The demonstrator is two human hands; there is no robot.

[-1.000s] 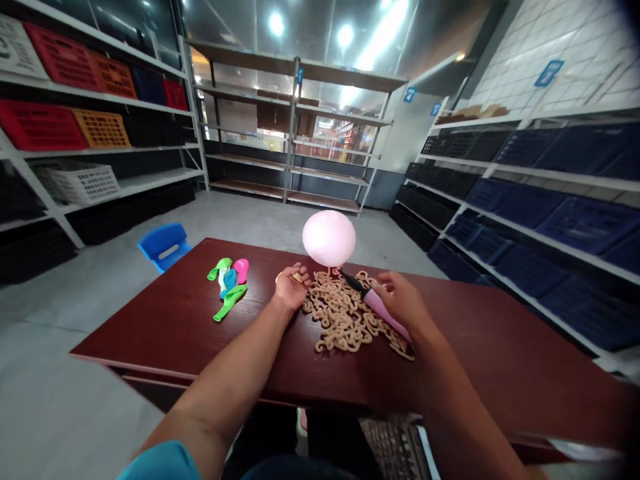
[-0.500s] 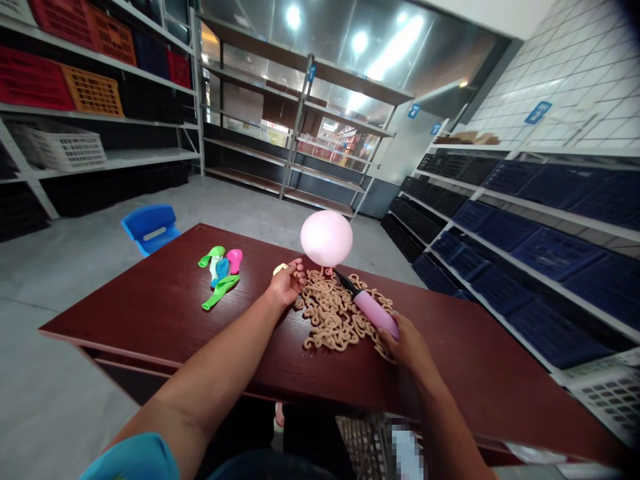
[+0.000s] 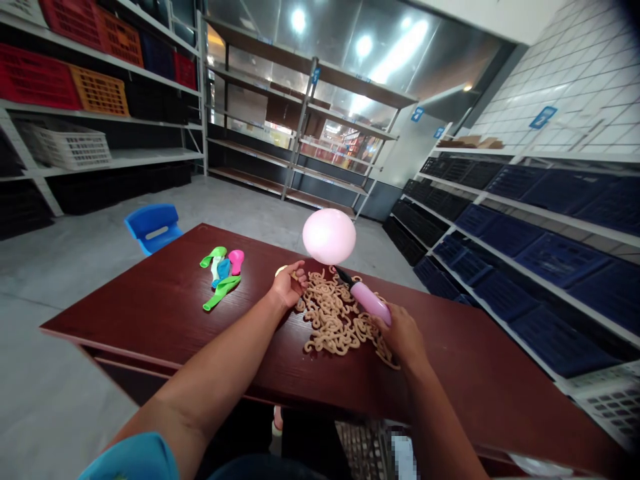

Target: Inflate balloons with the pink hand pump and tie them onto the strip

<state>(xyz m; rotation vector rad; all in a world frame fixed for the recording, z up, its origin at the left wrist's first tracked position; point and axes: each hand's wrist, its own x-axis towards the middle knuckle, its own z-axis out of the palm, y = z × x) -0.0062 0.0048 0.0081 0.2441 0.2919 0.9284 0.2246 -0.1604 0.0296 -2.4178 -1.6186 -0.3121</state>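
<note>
A pale pink inflated balloon [image 3: 329,236] is at the far edge of the table, its lower end close to the black nozzle of a pink hand pump [image 3: 371,303]. My right hand [image 3: 400,330] is closed around the pump's near end. To the left of the balloon, my left hand [image 3: 291,283] is palm up with loosely curled fingers and nothing visible in them. A pale yellow piece [image 3: 281,270] shows partly behind it; I cannot tell whether they touch. Tan curled strands [image 3: 330,313] lie heaped between my hands and under the pump.
Limp balloons in green, pink, blue and white, among them a long green balloon [image 3: 222,293], lie on the left of the dark red table [image 3: 150,310]. Beyond its far left corner stands a blue chair [image 3: 154,228]. Shelves with crates [image 3: 75,145] line both sides.
My right hand has moved slightly up and left, and less of the pump's pink body shows ahead of it. The left hand keeps nearly the same pose.
</note>
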